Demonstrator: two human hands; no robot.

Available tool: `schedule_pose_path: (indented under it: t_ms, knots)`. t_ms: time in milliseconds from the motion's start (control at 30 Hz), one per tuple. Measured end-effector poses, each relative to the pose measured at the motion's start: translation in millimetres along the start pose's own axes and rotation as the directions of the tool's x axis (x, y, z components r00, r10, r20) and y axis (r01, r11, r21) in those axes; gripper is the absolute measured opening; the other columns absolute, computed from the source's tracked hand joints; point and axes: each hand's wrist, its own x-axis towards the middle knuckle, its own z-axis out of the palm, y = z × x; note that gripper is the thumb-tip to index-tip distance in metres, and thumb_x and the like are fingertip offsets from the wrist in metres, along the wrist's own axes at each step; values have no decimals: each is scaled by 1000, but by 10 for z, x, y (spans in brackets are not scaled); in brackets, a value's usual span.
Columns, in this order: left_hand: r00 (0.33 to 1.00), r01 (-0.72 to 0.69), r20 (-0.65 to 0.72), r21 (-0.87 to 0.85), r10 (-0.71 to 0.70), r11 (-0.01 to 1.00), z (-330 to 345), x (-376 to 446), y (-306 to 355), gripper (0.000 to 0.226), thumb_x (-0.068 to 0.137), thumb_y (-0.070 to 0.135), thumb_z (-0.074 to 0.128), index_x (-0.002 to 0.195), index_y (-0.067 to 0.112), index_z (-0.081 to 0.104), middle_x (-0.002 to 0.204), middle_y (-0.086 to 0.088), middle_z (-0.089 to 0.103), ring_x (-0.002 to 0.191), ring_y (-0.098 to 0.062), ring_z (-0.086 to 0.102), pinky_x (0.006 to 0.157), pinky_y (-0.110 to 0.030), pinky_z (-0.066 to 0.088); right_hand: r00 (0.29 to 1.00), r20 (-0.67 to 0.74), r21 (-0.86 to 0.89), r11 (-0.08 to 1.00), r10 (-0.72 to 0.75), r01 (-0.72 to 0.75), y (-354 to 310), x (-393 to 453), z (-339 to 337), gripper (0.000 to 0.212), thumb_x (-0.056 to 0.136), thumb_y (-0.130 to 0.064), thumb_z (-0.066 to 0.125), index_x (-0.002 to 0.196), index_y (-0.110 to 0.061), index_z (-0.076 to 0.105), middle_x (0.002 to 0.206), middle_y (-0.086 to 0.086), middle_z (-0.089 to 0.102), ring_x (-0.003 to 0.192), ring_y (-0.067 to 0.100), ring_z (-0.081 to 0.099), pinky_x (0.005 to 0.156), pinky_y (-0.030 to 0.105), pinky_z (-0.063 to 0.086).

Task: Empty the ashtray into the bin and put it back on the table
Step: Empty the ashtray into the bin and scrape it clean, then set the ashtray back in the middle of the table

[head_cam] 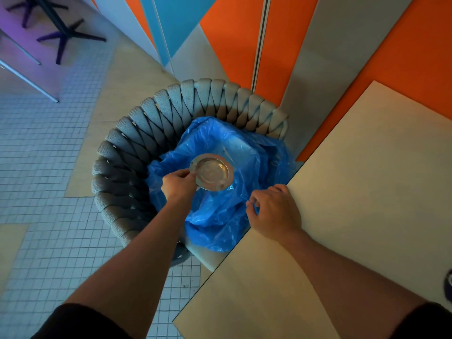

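Note:
A round metal ashtray (212, 172) hangs over the open blue bin bag (220, 216), with its hollow facing up towards me and nothing visible inside it. My left hand (178, 184) pinches its left rim. My right hand (274, 211) pinches the bag's edge beside the corner of the beige table (342, 216). The bag sits on the seat of a grey woven chair (137, 148).
The beige table fills the lower right, its edge running diagonally past the bag. A dark object (448, 287) shows at the table's right margin. Orange, blue and grey wall panels stand behind the chair. White mosaic floor lies on the left, with dark table legs (61, 33) at the top left.

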Motion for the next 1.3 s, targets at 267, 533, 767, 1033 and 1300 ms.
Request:
schedule_pose_path:
  t_ms: [267,533,767,1033,1300]
  knots:
    - [993,24,115,-62,-17,998,-55,-386,-15,13,77,9,76,75,22,76,83,-8,77,80,-24,75,79,-41,62,989,-41,324,938,141,-120,-109,-65,-58,27,92,-23,59,117,-11,59,117,6,64,111,25,53,94,35,46]
    - [981,-22,192,-53,32,998,-78,-884,110,16,82,4,70,79,18,76,85,-11,76,85,-24,74,80,-39,61,873,94,615,662,478,-428,-239,-233,-333,27,95,-21,57,120,-9,55,95,3,70,91,20,64,77,26,44]
    - [964,-51,262,-20,54,998,-34,-1336,96,29,81,0,66,66,22,76,89,-22,75,83,-29,71,82,-42,60,740,188,669,468,645,-577,-130,-608,-561,14,89,-20,58,99,-12,64,97,9,76,94,29,69,84,35,52]
    - [938,-59,346,93,23,994,96,-1969,-135,30,78,0,66,61,21,78,69,-13,72,66,-24,68,65,-31,59,650,219,675,368,728,-640,124,-1283,-817,16,86,-15,58,101,-11,65,100,9,76,91,31,71,87,43,55]
    - [909,-57,417,169,-19,984,280,-2655,-413,18,79,-1,67,77,14,77,73,-12,73,66,-22,70,59,-27,57,552,250,673,268,795,-690,425,-2027,-1024,18,86,-14,56,101,-12,66,99,9,76,90,29,71,85,45,57]
